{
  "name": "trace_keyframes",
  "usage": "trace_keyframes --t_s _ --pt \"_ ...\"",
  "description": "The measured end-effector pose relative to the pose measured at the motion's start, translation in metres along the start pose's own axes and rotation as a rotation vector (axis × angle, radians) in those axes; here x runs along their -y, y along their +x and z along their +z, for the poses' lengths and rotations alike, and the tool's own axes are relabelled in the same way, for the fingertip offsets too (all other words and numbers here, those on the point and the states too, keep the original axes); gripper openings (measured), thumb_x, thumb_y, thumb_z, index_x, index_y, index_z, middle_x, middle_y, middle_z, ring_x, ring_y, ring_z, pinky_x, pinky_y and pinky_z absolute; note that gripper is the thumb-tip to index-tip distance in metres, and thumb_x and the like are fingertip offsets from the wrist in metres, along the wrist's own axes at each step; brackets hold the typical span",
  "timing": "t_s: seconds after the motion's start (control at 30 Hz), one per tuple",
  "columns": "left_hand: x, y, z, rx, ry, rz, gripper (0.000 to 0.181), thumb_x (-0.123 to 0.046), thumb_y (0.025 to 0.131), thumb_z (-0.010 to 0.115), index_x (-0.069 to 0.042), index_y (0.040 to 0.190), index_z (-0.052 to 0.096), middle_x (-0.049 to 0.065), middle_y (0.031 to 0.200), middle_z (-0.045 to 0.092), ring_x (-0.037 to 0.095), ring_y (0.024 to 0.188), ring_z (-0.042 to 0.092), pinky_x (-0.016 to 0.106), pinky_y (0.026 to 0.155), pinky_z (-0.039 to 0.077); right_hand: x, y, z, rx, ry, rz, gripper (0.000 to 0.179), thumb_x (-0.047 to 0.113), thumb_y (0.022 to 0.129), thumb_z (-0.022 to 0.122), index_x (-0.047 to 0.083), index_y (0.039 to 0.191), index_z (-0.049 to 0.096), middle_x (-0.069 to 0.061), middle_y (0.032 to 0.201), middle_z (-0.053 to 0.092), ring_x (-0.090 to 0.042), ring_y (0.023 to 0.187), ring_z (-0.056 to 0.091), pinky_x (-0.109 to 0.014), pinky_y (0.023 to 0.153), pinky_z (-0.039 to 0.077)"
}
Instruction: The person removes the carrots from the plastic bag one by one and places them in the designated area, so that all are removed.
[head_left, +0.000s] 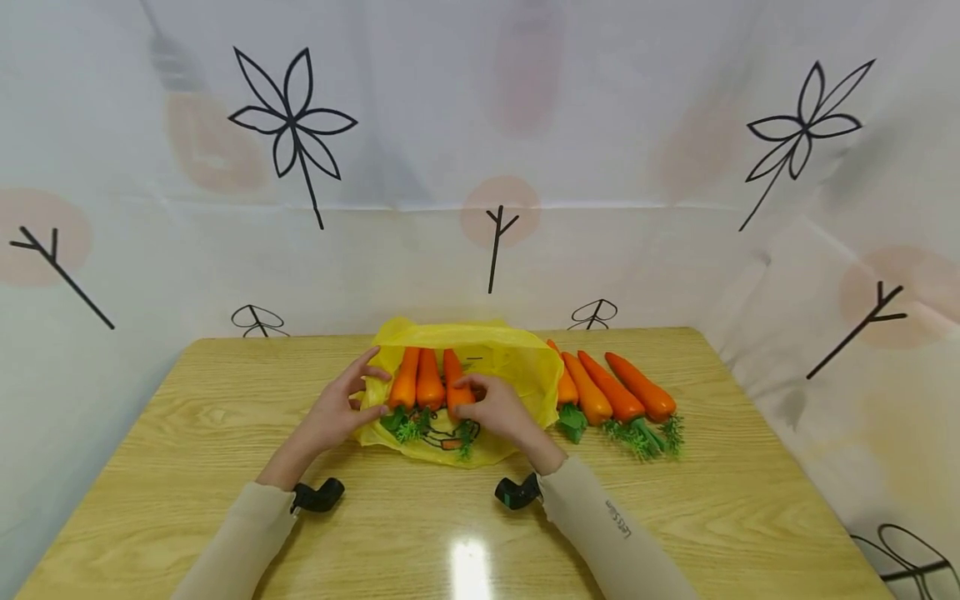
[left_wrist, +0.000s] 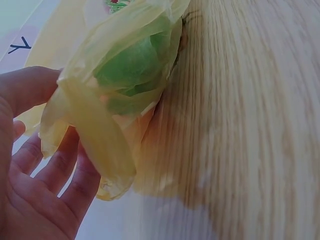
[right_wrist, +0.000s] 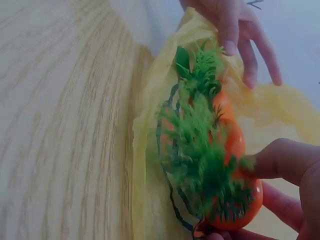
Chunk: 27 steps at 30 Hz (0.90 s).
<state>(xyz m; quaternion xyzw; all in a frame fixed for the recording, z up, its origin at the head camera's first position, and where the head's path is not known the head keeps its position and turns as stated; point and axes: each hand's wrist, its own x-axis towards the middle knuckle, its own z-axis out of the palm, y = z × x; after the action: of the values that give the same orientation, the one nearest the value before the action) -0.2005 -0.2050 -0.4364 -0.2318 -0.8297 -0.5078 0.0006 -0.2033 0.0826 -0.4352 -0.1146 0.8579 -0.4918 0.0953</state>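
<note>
A yellow plastic bag (head_left: 517,367) lies on its side with its mouth facing the person. Inside it are two orange carrots (head_left: 430,379) with green leafy tops. My right hand (head_left: 498,408) grips a third carrot (head_left: 454,379) near its leafy end, thumb on one side and fingers on the other; its feathery leaves (right_wrist: 197,145) hang over the bag's rim in the right wrist view. At the bag's left edge, my left hand (head_left: 341,404) touches the rim with thumb and forefinger apart. Its fingertips are partly hidden by the plastic in the left wrist view.
To the right of the bag several more carrots (head_left: 637,387) lie side by side, leaves toward the person; the leftmost is partly covered by the bag. Everything rests on a wooden table (head_left: 247,400). Behind the table stands a white patterned cloth (head_left: 405,267).
</note>
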Motion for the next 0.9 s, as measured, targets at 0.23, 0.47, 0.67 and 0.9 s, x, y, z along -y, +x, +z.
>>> trace_keyframes --t_s 0.23,0.47,0.67,0.9 --pt "0.000 -0.002 -0.002 -0.016 0.006 0.012 0.091 0.001 0.084 0.078 -0.018 0.158 0.027 0.013 0.125 0.058 0.038 0.111 0.061 0.028 0.066 0.048 0.002 0.000 0.001 -0.030 -0.004 0.041 0.033 0.013 0.085 0.072 0.017 0.118 0.070 -0.006 0.118 0.065 -0.024 0.096 0.058 -0.034 0.070 0.046" --pt "0.000 -0.002 -0.003 -0.013 0.013 0.016 0.091 0.001 0.085 0.077 -0.020 0.158 0.027 0.012 0.125 0.057 0.039 0.116 0.059 0.028 0.064 0.047 0.003 -0.001 -0.002 -0.053 0.008 0.045 0.032 0.012 0.084 0.071 0.016 0.115 0.070 -0.005 0.113 0.066 -0.024 0.090 0.055 -0.034 0.070 0.044" --pt "0.001 -0.003 -0.003 -0.014 0.027 0.019 0.091 0.000 0.085 0.077 -0.020 0.159 0.027 0.011 0.125 0.058 0.040 0.117 0.058 0.029 0.067 0.048 0.005 -0.006 -0.008 -0.056 0.032 0.027 0.033 0.013 0.084 0.070 0.016 0.116 0.070 -0.004 0.116 0.065 -0.024 0.095 0.056 -0.035 0.073 0.046" --pt "0.002 -0.003 -0.003 -0.008 0.018 0.024 0.091 0.000 0.086 0.077 -0.021 0.159 0.027 0.011 0.125 0.057 0.040 0.117 0.058 0.029 0.067 0.049 0.008 -0.014 -0.018 -0.046 0.061 0.008 0.030 0.012 0.086 0.070 0.018 0.116 0.071 -0.002 0.117 0.065 -0.024 0.095 0.057 -0.036 0.074 0.047"
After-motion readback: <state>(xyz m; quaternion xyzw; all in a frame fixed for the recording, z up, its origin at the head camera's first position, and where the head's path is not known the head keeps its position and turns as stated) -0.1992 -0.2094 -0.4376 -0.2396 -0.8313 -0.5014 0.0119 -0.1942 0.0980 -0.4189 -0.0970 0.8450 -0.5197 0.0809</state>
